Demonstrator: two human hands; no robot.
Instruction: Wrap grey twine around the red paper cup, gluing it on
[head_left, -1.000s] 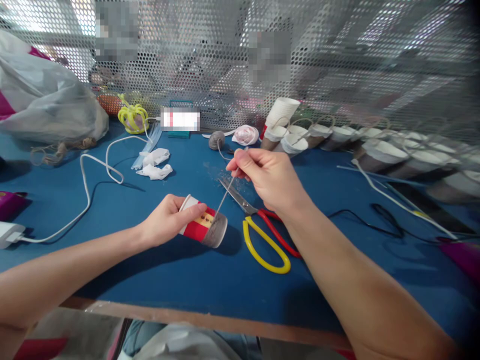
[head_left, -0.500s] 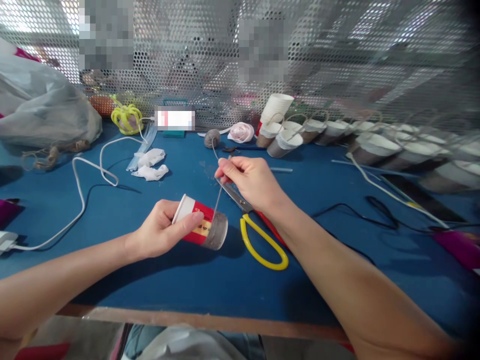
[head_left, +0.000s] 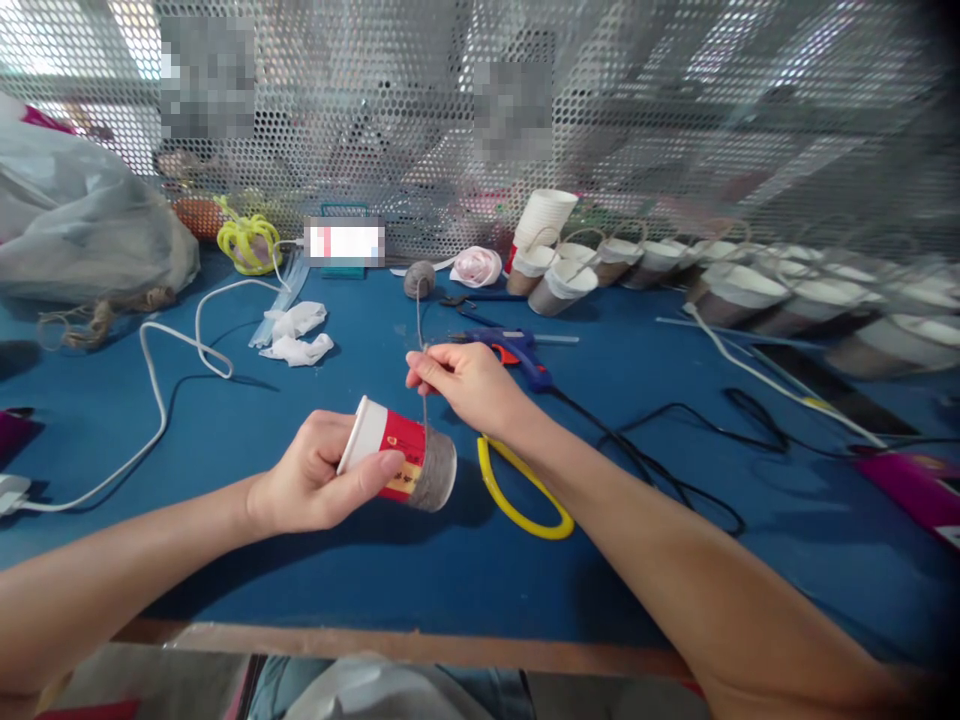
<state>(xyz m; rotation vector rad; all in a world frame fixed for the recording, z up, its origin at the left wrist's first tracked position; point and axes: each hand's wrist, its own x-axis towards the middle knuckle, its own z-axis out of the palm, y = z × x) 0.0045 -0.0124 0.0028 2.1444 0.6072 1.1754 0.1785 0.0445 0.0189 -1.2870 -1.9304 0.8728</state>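
My left hand (head_left: 319,470) is closed around a red and white paper cup (head_left: 401,440), tilted on its side with its base to the right. Grey yarn (head_left: 439,470) is wound round the base end of the cup. From there a strand (head_left: 425,410) runs up to my right hand (head_left: 469,380), whose thumb and fingers pinch it. Beyond the hand the strand leads to a small ball of grey yarn (head_left: 419,280). Scissors with yellow handles (head_left: 525,505) lie under my right wrist, their blades hidden by it.
A blue glue gun (head_left: 517,345) with a black cord lies behind my right hand. Several yarn-wrapped cups (head_left: 566,290) stand at the back right beside stacked paper cups (head_left: 549,212). A white cable (head_left: 154,400) and crumpled white scraps (head_left: 300,335) lie left.
My right hand has come down and slightly left with the strand, uncovering the glue gun and now covering the scissor blades. The left hand still holds the cup in nearly the same place.
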